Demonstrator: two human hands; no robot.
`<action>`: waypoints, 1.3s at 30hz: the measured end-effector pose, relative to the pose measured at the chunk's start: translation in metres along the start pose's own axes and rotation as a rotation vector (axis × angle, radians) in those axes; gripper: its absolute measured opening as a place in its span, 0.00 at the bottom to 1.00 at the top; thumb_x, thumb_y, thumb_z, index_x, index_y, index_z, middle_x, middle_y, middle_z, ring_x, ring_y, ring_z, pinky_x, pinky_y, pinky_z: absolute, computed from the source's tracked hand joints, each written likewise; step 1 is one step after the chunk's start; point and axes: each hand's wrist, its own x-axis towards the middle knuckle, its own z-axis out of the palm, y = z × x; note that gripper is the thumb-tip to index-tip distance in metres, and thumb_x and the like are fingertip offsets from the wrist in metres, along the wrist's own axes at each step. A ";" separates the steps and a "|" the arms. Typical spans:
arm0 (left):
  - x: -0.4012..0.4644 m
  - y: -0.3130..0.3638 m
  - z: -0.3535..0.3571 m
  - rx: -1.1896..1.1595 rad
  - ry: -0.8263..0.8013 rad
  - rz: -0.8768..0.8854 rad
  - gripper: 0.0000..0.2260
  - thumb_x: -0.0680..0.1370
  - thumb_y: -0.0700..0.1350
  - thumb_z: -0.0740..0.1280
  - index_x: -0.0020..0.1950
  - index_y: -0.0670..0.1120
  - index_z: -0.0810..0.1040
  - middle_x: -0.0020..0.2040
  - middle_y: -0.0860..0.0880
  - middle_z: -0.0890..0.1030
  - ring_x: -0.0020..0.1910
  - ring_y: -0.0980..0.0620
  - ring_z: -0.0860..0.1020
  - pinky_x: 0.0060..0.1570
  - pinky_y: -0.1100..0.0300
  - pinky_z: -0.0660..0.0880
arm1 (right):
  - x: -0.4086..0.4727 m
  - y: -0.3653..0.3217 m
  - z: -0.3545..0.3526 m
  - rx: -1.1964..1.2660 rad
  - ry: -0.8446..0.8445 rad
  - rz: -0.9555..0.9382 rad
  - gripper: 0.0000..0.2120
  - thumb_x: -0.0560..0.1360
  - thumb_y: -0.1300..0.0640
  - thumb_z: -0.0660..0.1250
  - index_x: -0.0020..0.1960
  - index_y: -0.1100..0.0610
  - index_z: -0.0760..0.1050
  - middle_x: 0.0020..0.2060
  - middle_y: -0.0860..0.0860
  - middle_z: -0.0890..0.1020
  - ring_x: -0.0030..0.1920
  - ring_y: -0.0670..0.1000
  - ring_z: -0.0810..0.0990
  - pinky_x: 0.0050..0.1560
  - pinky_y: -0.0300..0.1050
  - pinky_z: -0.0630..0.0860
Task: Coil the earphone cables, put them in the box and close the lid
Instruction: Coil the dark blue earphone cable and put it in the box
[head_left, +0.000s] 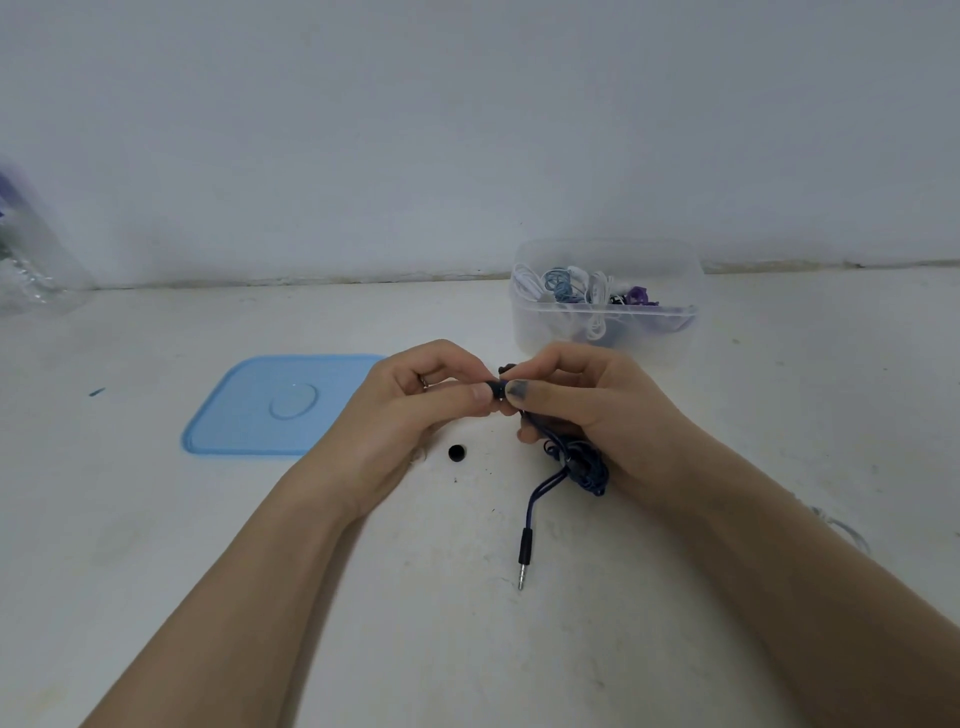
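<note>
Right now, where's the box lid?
Head view: the blue lid lies flat on the table, left of the left hand, apart from the clear box.

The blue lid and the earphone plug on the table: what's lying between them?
A small black round piece, maybe an ear tip, lies on the white table between the blue lid and earphone plug, beside the left hand.

A plain, makeshift work spot, likely in a home rather than a fitted lab or shop: a scuffed, stained white tabletop (208, 545) pushed against a bare whitewashed wall (467, 130), with a rough, chipped seam where they meet. Crumpled clear plastic packaging (36, 260) sits at the far left edge.
</note>
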 end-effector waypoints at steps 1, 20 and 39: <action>0.001 0.000 0.000 -0.013 -0.004 0.001 0.05 0.73 0.37 0.70 0.42 0.46 0.83 0.44 0.41 0.85 0.49 0.44 0.84 0.55 0.58 0.78 | 0.000 0.000 0.000 0.004 -0.001 0.005 0.06 0.75 0.66 0.70 0.40 0.59 0.80 0.41 0.59 0.84 0.33 0.52 0.79 0.38 0.40 0.77; 0.000 -0.005 0.006 0.017 0.062 0.081 0.03 0.76 0.38 0.68 0.49 0.40 0.79 0.46 0.41 0.84 0.46 0.46 0.84 0.54 0.55 0.79 | -0.001 -0.003 0.001 0.059 0.039 0.053 0.04 0.76 0.64 0.69 0.43 0.59 0.80 0.38 0.56 0.84 0.33 0.52 0.79 0.37 0.41 0.77; -0.002 -0.003 0.011 0.053 0.089 0.071 0.01 0.76 0.40 0.69 0.45 0.43 0.80 0.44 0.41 0.86 0.47 0.44 0.85 0.57 0.52 0.80 | -0.001 -0.001 0.000 0.042 0.037 0.035 0.05 0.75 0.65 0.70 0.42 0.59 0.81 0.38 0.56 0.84 0.33 0.51 0.79 0.39 0.40 0.78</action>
